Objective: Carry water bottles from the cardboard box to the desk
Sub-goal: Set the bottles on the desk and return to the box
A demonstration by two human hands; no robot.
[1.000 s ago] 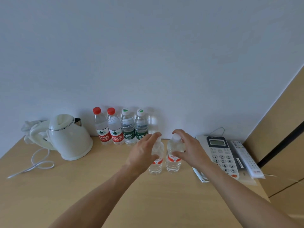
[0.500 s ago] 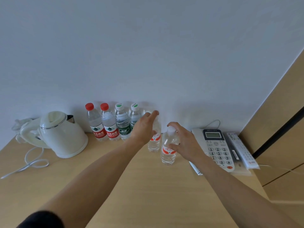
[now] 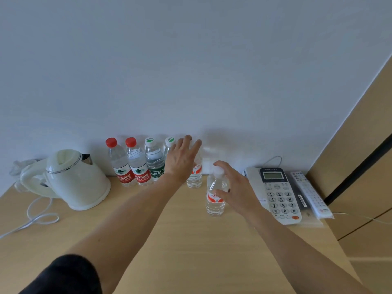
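A row of water bottles stands upright along the wall on the wooden desk [image 3: 169, 240]: two red-capped bottles [image 3: 123, 164] and two green-labelled bottles [image 3: 156, 160]. My left hand [image 3: 182, 160] lies with straight fingers against an orange-labelled bottle [image 3: 195, 177] at the right end of that row, covering most of it. Nearer to me stands a second orange-labelled bottle [image 3: 214, 202], apart from the row. My right hand [image 3: 235, 187] holds it, thumb on its body and a finger curled over its white cap. No cardboard box is in view.
A white electric kettle [image 3: 74, 179] with a looping cord [image 3: 38, 217] sits at the left. A desk phone [image 3: 277, 194] and a white remote [image 3: 309, 194] lie at the right, beside a wooden panel [image 3: 360, 166]. Bare desk surface spreads in front.
My left hand has moved its orange-labelled bottle back to the wall beside the row and its fingers have straightened. My right hand stays on the nearer bottle.
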